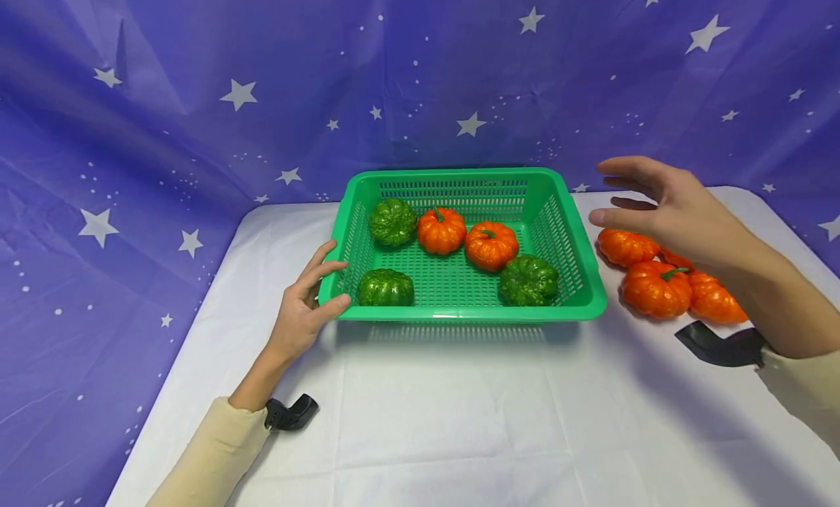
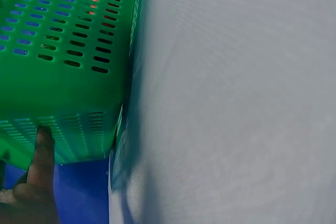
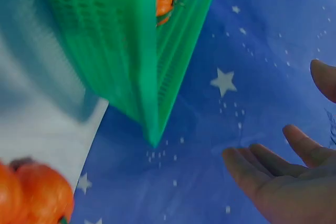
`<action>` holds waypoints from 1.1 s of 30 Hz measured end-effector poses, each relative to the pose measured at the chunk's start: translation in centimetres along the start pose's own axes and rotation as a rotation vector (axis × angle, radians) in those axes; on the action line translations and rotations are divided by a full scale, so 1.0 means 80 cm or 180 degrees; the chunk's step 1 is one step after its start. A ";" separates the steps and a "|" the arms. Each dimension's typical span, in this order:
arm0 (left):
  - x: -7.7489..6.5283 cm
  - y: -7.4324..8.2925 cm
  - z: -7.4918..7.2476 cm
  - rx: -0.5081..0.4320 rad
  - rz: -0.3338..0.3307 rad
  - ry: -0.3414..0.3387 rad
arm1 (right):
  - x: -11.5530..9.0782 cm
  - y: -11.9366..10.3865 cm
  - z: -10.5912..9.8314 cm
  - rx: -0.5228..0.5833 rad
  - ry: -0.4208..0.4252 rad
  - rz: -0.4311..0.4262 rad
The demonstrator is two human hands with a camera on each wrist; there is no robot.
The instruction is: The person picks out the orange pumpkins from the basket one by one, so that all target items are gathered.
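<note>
A green plastic basket (image 1: 459,314) stands on the table, holding three green pumpkins (image 1: 392,222) and two orange pumpkins (image 1: 491,246). My left hand (image 1: 303,311) rests against its left side, thumb and fingertips at the rim. In the left wrist view, a straight finger (image 2: 42,156) touches the slotted outer wall. Beyond the basket's right rim, my right hand (image 1: 663,200) hovers in the air, fingers spread from the thumb and nothing between them. Below that hand lies a group of orange pumpkins (image 1: 656,289), partly hidden by the forearm.
A white cloth (image 1: 459,419) covers the table. Behind and to the left hangs a purple-blue sheet (image 1: 295,55) with white stars, close to the basket's back side. Black straps with small devices (image 1: 292,412) sit at both wrists.
</note>
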State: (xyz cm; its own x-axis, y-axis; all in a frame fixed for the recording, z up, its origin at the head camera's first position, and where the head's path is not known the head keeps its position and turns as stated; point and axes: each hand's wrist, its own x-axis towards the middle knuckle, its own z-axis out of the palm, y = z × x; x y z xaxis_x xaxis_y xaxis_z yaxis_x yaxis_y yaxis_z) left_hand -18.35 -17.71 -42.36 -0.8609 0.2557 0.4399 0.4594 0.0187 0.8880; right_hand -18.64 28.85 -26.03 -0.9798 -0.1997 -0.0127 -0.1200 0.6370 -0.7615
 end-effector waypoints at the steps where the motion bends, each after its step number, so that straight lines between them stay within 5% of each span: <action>1: 0.000 0.000 0.000 -0.0003 0.0000 -0.0006 | 0.006 -0.006 0.004 0.0006 -0.0065 -0.0016; 18: 0.000 -0.002 -0.001 0.0004 0.0048 -0.0022 | 0.116 -0.034 0.061 0.0226 -0.0998 -0.0218; 33: 0.000 -0.002 -0.002 -0.0019 0.0057 -0.0021 | 0.144 -0.013 0.109 0.0650 -0.1399 -0.0073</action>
State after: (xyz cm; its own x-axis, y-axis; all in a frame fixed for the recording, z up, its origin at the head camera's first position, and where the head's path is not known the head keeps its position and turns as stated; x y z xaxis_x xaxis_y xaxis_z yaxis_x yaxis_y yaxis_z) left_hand -18.47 -17.84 -42.51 -0.8511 0.2621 0.4549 0.4733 0.0082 0.8809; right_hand -28.38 19.41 -31.07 -0.8115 -0.5357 -0.2334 -0.0639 0.4784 -0.8758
